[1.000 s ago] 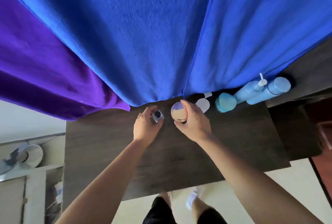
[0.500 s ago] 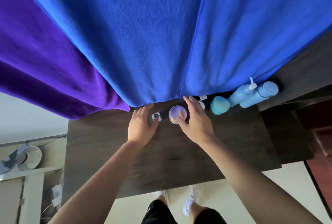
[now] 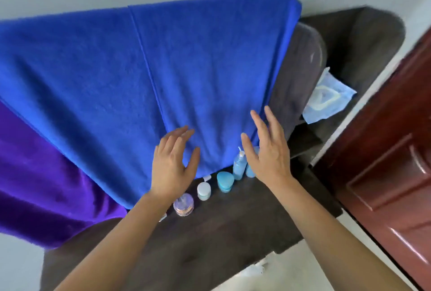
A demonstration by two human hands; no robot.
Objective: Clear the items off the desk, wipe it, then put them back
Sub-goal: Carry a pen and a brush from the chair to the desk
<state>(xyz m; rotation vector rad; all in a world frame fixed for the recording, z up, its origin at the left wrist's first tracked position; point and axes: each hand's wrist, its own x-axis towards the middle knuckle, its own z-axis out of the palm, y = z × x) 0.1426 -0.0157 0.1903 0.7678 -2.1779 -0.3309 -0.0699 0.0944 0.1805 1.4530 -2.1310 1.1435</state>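
Now our left hand [image 3: 173, 164] and right hand [image 3: 268, 153] hover open and empty, the clear jar [image 3: 183, 204] just below the left, the pump bottle [image 3: 239, 167] beside the right.

Your blue towel [image 3: 210, 69] is fluffy terry cloth, matt. The purple towel [image 3: 46, 185] looks smoother, faintly velvety. Your desk [image 3: 233, 232] reads as dark wood-grain, matt (laminate or solid wood, can't tell). The clear jar [image 3: 183, 204] is glossy see-through plastic. White-lidded jar [image 3: 203, 190], teal jar [image 3: 225, 181] and pump bottle [image 3: 239, 167]: smooth plastic, soft sheen. Red-brown door [image 3: 384, 162]: glossy lacquered wood.
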